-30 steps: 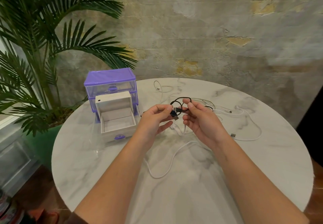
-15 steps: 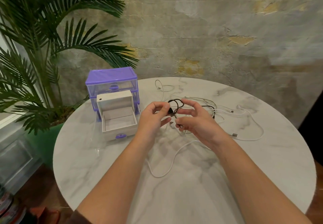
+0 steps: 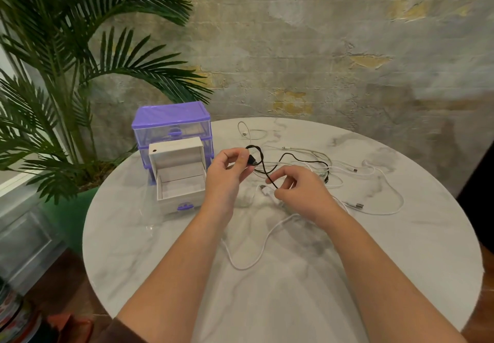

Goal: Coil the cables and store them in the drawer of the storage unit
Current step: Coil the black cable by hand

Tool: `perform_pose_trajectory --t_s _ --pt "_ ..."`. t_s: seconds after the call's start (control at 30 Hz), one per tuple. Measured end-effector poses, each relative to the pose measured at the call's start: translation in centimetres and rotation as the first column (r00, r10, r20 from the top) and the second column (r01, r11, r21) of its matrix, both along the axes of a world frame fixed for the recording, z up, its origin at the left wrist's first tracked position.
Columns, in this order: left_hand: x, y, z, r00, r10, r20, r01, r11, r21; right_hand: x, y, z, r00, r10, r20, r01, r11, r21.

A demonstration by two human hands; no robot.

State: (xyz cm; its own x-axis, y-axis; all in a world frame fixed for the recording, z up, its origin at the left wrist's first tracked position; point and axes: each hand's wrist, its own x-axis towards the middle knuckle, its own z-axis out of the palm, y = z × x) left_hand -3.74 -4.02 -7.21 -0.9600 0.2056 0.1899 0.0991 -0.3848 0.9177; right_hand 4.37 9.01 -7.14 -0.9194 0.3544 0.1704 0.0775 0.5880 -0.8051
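Holding: the left hand pinches the plug end of the black cable, thumb and fingers closed on it above the bench
Right hand: thumb and forefinger closed on the same black cable further along its run, so a short span hangs between the two hands
Black cable: a small loop sits at the left hand; the rest trails toward the bench's far right part
White cables: loose and tangled on the bench's right half; one strand curves toward the near edge under the forearms
Storage unit: purple, at the bench's far left edge
Drawer: white, pulled out in front of the unit, open, just left of the left hand
Palm plant: stands off the bench's left side
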Motion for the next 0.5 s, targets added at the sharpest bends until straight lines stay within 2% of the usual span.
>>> perform_pose_trajectory --t_s 0.13,0.3,0.5 --pt "0.33 0.32 -0.07 0.997 -0.047 -0.055 0.046 0.998 -0.033 -0.20 -0.23 -0.04 0.997 0.056 -0.046 -0.062 0.988 -0.145" --pt "0.88 0.78 -0.16 0.991 -0.103 -0.080 0.098 0.993 -0.067 -0.64 -0.53 -0.02 0.990 -0.018 -0.139 -0.020 0.963 -0.270" --pt "0.79 0.65 0.02 0.995 -0.059 -0.084 0.051 0.994 -0.097 -0.53 0.05 0.43 0.982 -0.021 -0.190 -0.070 0.885 -0.461"
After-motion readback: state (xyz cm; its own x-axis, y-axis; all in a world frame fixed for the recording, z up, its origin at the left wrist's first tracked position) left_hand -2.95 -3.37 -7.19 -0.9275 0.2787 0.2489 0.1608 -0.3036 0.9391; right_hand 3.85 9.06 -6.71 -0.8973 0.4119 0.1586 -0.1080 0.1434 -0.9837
